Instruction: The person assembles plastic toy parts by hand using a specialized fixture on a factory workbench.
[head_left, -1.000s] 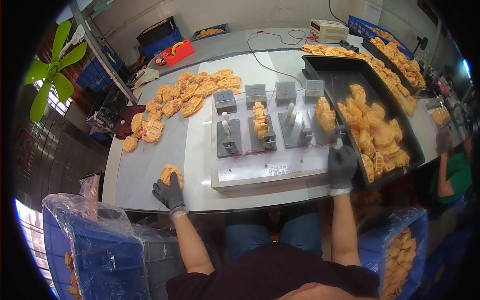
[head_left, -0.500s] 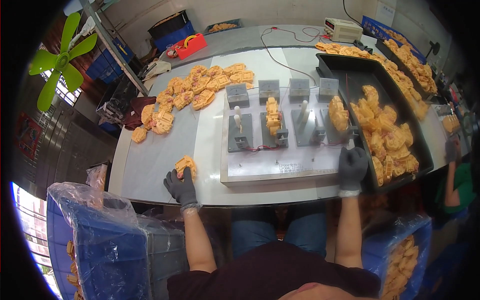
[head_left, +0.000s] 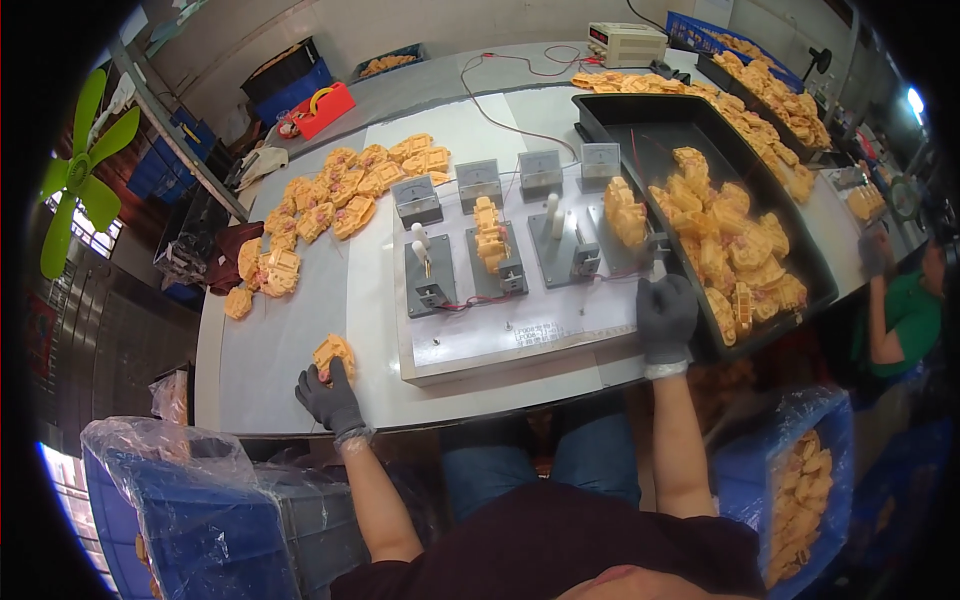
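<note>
My left hand, in a dark grey glove, holds a yellow plastic part at the table's front left. On the right, my gloved right hand is curled round a white handle at the front of the last station of a white test fixture. A yellow part sits upright in that station, just beyond the hand. Another yellow part is seated in the second station. White handles stand upright at the two stations without parts. Small grey meters line the fixture's back.
A black tray with piled yellow parts adjoins the fixture's right side. More yellow parts lie loose at the back left. Plastic-lined blue bins stand below the front edge. A co-worker's gloved hand is at far right.
The whole view has shifted, so the table appears farther left. My left hand still holds its part. By my right hand, the white handle now shows above the fingers.
</note>
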